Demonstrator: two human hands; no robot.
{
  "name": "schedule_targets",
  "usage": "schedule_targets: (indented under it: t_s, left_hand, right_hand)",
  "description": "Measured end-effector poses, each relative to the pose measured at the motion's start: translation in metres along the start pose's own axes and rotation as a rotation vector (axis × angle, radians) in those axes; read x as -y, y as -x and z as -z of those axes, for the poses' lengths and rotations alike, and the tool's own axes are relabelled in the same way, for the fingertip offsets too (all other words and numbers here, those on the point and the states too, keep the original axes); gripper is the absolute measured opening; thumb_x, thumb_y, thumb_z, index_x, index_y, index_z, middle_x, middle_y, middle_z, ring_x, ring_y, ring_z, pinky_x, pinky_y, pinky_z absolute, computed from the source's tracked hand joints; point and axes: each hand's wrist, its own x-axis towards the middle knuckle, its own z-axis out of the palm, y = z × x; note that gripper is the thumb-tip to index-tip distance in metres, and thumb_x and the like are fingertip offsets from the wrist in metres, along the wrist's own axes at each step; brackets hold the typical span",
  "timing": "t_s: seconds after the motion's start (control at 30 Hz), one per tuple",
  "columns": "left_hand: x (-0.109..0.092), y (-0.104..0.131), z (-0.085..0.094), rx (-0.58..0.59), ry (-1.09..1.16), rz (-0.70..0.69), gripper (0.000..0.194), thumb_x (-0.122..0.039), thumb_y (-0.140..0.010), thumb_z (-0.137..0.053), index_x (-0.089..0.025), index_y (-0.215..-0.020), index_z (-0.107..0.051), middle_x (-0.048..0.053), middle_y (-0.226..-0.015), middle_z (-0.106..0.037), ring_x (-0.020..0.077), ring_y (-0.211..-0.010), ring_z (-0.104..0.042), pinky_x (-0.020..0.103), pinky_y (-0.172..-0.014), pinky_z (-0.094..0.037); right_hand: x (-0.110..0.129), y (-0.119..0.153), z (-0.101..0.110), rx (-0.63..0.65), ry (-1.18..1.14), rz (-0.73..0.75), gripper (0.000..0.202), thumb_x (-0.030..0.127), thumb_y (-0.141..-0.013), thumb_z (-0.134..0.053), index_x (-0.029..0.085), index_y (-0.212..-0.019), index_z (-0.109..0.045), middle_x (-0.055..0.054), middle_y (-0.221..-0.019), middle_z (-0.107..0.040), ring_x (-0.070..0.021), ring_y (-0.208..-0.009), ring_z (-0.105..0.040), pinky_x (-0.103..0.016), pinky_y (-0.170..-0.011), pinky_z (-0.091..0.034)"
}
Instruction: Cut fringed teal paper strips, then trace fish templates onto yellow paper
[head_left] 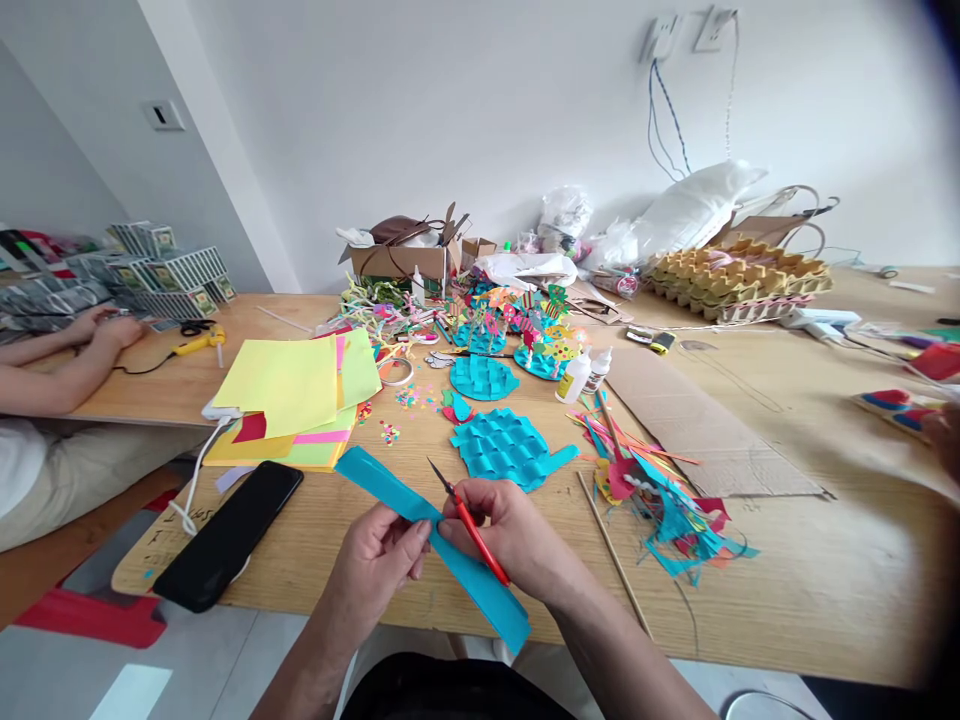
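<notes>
A long blue paper strip (382, 484) stretches slantwise in front of me, above the table's near edge. My left hand (386, 545) pinches it near its middle between thumb and fingers. Right beside that, my right hand (499, 525) is closed around red-handled scissors (472, 525), their dark tip pointing up and left; its fingertips also touch the strip. Whether the blades are parted is hard to see. Just beyond my hands lies a woven blue paper piece (502, 447) with a loose strip end at its right. A second, rounder blue piece (484, 377) lies behind it.
Yellow paper sheets (281, 385) and a black phone (229, 535) lie left. Glue bottles (574, 378), paper scraps (686, 515), a thin stick (615, 555) and cardboard (697, 425) are right. Egg trays (735, 280) stand behind. A co-worker's hands (109, 328) are far left.
</notes>
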Motion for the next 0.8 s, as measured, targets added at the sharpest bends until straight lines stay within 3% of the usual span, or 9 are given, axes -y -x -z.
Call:
schedule_targets:
  t_s: [0.2,0.37,0.67,0.8]
  left_hand:
    - [-0.002,-0.001,0.0,-0.083,0.028,-0.012,0.02,-0.035,-0.073,-0.062,-0.017,-0.068,-0.056,-0.005,-0.046,-0.047,0.0068,-0.041,-0.041,0.015,-0.035,-0.027]
    - [-0.008,0.001,-0.004,-0.071,0.024,0.007,0.021,-0.036,-0.072,-0.062,-0.016,-0.071,-0.057,-0.006,-0.046,-0.047,0.0057,-0.038,-0.036,0.015,-0.034,-0.026]
    - [-0.017,0.003,-0.008,-0.084,0.133,-0.013,0.018,-0.033,-0.072,-0.064,-0.016,-0.073,-0.058,-0.002,-0.047,-0.055,0.0067,-0.038,-0.043,0.013,-0.031,-0.025]
    - [-0.024,0.004,-0.005,-0.136,0.183,-0.025,0.018,-0.031,-0.069,-0.067,-0.016,-0.074,-0.059,-0.002,-0.045,-0.057,0.0078,-0.038,-0.046,0.012,-0.029,-0.027]
  right_hand:
    - [0.003,0.003,-0.001,-0.036,0.004,-0.014,0.013,0.019,-0.067,-0.051,0.017,-0.058,-0.043,0.006,-0.054,-0.037,-0.0069,-0.05,-0.03,-0.018,-0.044,-0.025]
    - [0.006,0.003,-0.001,-0.098,0.038,-0.012,0.013,0.018,-0.068,-0.049,0.017,-0.056,-0.042,0.006,-0.052,-0.036,-0.0069,-0.049,-0.03,-0.018,-0.043,-0.024]
    - [0.014,0.014,-0.007,-0.287,0.351,0.25,0.019,0.009,-0.067,-0.049,0.018,-0.056,-0.035,0.005,-0.052,-0.039,-0.0076,-0.051,-0.035,-0.019,-0.049,-0.023]
    - [0.013,0.019,-0.004,-0.31,0.382,0.275,0.022,0.007,-0.066,-0.048,0.018,-0.055,-0.032,0.006,-0.05,-0.036,-0.0074,-0.049,-0.033,-0.019,-0.049,-0.023]
